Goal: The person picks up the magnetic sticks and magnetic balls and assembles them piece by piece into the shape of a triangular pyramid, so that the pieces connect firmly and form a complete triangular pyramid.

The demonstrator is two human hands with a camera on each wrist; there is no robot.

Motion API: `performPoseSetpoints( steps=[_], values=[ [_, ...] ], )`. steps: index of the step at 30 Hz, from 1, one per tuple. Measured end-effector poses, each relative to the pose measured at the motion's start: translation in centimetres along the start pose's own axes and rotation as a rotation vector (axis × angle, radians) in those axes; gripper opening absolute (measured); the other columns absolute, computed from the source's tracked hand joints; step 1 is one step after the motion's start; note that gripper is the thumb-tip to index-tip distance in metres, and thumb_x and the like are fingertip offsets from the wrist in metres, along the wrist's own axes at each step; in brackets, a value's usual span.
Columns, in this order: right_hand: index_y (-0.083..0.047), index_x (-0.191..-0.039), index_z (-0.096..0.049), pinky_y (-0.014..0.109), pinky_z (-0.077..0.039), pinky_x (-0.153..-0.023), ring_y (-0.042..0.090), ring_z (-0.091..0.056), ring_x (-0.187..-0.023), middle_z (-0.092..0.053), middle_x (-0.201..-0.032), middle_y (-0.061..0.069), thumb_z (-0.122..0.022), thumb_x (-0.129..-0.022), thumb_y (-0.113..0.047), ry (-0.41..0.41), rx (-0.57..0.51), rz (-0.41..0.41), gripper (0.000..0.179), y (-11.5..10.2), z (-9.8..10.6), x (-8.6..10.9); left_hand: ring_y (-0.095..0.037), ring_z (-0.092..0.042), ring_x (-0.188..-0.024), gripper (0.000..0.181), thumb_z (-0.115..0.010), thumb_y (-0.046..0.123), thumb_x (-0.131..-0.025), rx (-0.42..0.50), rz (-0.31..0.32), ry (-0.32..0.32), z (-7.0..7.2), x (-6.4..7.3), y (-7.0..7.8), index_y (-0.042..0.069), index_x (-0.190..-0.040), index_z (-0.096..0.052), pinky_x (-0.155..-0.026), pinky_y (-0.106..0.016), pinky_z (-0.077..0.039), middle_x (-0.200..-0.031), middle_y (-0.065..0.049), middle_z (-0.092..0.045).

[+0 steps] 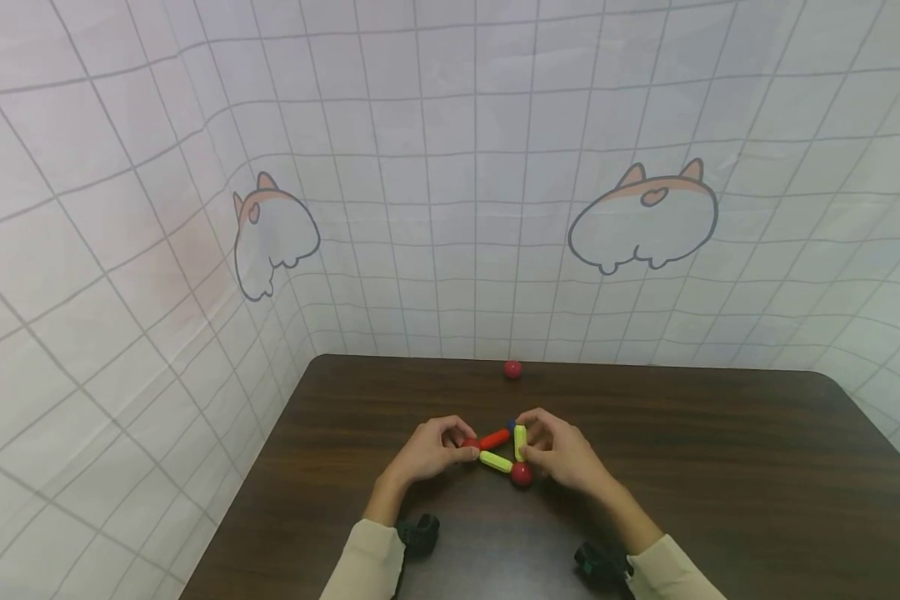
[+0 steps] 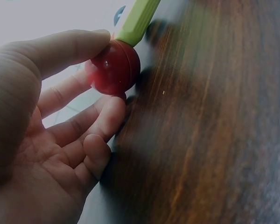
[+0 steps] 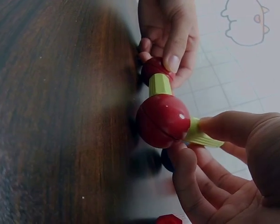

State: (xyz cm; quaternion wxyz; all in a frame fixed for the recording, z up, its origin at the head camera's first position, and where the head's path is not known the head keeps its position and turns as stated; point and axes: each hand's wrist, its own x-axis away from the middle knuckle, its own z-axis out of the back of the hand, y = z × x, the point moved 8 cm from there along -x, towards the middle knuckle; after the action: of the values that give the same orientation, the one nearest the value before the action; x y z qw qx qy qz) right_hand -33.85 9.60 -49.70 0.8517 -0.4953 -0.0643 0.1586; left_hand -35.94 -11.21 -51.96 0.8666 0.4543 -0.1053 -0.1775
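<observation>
Between the hands, three balls and three sticks form a triangle low over the dark table. At its left corner my left hand (image 1: 435,447) pinches a red ball (image 2: 113,67) between thumb and fingers. A red stick (image 1: 494,439) runs from that ball towards a blue ball (image 1: 512,424) at the far corner. A yellow-green stick (image 1: 496,461) joins it to a second red ball (image 1: 521,475) at the near corner. My right hand (image 1: 562,452) pinches another yellow-green stick (image 1: 521,443), which links the near red ball and the blue one.
Another red ball (image 1: 513,369) sits at the far edge of the dark wooden table (image 1: 720,467). A red faceted piece (image 3: 169,219) shows at the bottom of the right wrist view. Behind the table hangs a white gridded cloth (image 1: 450,208) with animal drawings.
</observation>
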Motion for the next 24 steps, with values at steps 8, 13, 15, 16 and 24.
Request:
performPoseSetpoints(
  steps=[8,13,15,16,24],
  values=[
    [-0.009,-0.132,-0.060,0.029,-0.054,-0.053,0.016,-0.062,-0.064,-0.066,-0.100,0.011,-0.072,-0.093,-0.008,-0.010,0.029,-0.018,0.040,0.33,-0.24,-0.01,-0.014,-0.057,-0.071,0.022,-0.078,0.032,-0.092,-0.007,-0.003,-0.002,-0.05,-0.08,-0.01,0.018,-0.108,-0.072,-0.062,-0.028,-0.047,-0.092,0.001,-0.067],
    [-0.008,-0.130,-0.059,0.029,-0.054,-0.052,0.016,-0.062,-0.061,-0.068,-0.099,0.012,-0.072,-0.092,-0.008,0.007,0.039,-0.028,0.040,0.38,-0.16,0.07,-0.014,-0.057,-0.071,0.022,-0.078,0.032,-0.092,-0.011,-0.006,0.000,-0.08,-0.17,-0.07,0.019,-0.108,-0.072,-0.062,-0.029,-0.046,-0.093,0.001,-0.067],
    [-0.009,-0.129,-0.059,0.029,-0.053,-0.052,0.016,-0.063,-0.060,-0.070,-0.099,0.012,-0.072,-0.092,-0.008,0.016,0.043,-0.036,0.039,0.42,-0.13,0.09,-0.014,-0.057,-0.071,0.022,-0.078,0.032,-0.092,-0.014,-0.006,0.001,-0.09,-0.18,-0.10,0.019,-0.108,-0.072,-0.062,-0.028,-0.046,-0.093,0.000,-0.067],
    [-0.009,-0.128,-0.059,0.029,-0.053,-0.052,0.016,-0.063,-0.061,-0.070,-0.099,0.012,-0.073,-0.092,-0.008,0.019,0.045,-0.042,0.038,0.47,-0.12,0.09,-0.014,-0.057,-0.071,0.022,-0.078,0.032,-0.092,-0.014,-0.006,0.001,-0.09,-0.18,-0.11,0.018,-0.108,-0.072,-0.062,-0.028,-0.046,-0.093,0.000,-0.067],
    [-0.008,-0.125,-0.061,0.029,-0.053,-0.050,0.016,-0.063,-0.057,-0.072,-0.097,0.012,-0.074,-0.091,-0.008,0.036,0.064,-0.075,0.036,0.66,-0.11,0.02,-0.012,-0.056,-0.070,0.023,-0.079,0.032,-0.091,-0.022,-0.009,0.008,-0.06,-0.05,-0.03,0.018,-0.107,-0.072,-0.060,-0.027,-0.046,-0.092,0.001,-0.066]
  ],
)
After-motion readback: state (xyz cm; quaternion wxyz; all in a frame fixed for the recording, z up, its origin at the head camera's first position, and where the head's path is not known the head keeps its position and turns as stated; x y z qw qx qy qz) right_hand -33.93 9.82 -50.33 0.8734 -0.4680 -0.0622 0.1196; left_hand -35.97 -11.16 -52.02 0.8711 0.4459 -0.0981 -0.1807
